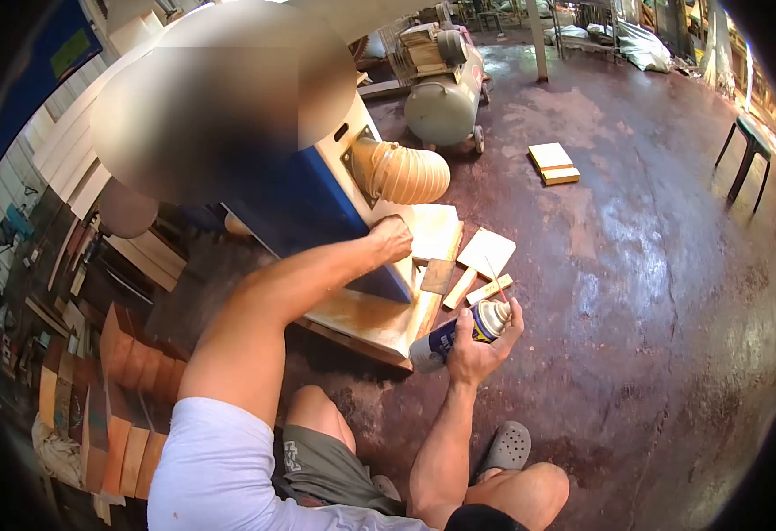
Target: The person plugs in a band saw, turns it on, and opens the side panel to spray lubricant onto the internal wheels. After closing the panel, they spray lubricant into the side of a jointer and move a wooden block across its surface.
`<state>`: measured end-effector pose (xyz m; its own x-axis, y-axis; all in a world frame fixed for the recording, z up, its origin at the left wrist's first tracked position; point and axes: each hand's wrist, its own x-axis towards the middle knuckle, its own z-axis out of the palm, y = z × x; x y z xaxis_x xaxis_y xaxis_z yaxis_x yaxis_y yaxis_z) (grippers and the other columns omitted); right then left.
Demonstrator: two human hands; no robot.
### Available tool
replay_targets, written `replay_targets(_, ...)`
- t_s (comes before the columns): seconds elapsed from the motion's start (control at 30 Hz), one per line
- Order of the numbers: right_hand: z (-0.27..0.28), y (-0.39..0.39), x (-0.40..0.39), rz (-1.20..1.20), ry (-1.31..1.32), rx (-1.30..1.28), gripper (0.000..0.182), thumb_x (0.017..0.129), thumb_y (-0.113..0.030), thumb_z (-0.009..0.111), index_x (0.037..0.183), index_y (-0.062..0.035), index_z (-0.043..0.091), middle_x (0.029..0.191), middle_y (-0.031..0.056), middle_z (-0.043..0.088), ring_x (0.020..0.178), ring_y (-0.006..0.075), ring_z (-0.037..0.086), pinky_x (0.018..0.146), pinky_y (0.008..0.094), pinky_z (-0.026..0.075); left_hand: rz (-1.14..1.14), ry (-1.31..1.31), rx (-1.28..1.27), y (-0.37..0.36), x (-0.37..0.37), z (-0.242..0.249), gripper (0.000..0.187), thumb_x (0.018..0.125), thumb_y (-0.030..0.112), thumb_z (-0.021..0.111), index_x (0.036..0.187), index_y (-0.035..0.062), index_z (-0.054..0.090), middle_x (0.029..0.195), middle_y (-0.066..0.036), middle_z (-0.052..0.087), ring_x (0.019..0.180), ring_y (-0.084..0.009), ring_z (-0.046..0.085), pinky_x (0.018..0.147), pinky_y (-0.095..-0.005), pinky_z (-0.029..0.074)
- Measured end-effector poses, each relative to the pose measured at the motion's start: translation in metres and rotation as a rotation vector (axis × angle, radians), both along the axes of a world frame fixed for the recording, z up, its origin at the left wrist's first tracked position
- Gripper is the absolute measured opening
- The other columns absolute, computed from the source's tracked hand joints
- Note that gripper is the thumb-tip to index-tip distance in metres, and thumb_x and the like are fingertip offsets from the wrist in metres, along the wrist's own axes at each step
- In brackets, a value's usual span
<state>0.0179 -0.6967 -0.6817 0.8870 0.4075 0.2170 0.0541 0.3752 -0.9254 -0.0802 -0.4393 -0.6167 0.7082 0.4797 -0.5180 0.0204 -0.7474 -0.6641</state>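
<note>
My right hand (480,352) is wrapped round a blue and grey spray can (442,343), held tilted, with a thin red straw (498,281) at its nozzle. The index finger is up by the top of the can. My left hand (391,237) reaches to the edge of a blue and cream machine cabinet (330,208), just under a ribbed tan hose (410,173). Its fingers are curled, and whatever they grip is hidden. The cabinet stands on a dusty wooden base (375,319).
Wooden blocks (487,251) lie on the floor beside the base. Farther off are more boards (552,159), an air compressor (441,111) and a dark stool (745,150). Stacked timber (131,380) stands at left. A blurred patch covers the upper left.
</note>
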Motion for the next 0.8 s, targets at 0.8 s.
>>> replay_targets(0.8, -0.006, -0.002, -0.006, 0.002, 0.057, 0.036, 0.067, 0.077, -0.011, 0.081, 0.136, -0.0026, 0.05, 0.115, 0.0128, 0.06, 0.101, 0.0214, 0.062, 0.091, 0.0361, 0.052, -0.01, 0.257, 0.011, 0.003, 0.019, 0.039, 0.024, 0.077, 0.033, 0.07, 0.08, 0.01, 0.078, 0.086, -0.01, 0.077, 0.075, -0.0265, 0.074, 0.069, -0.0402, 0.058)
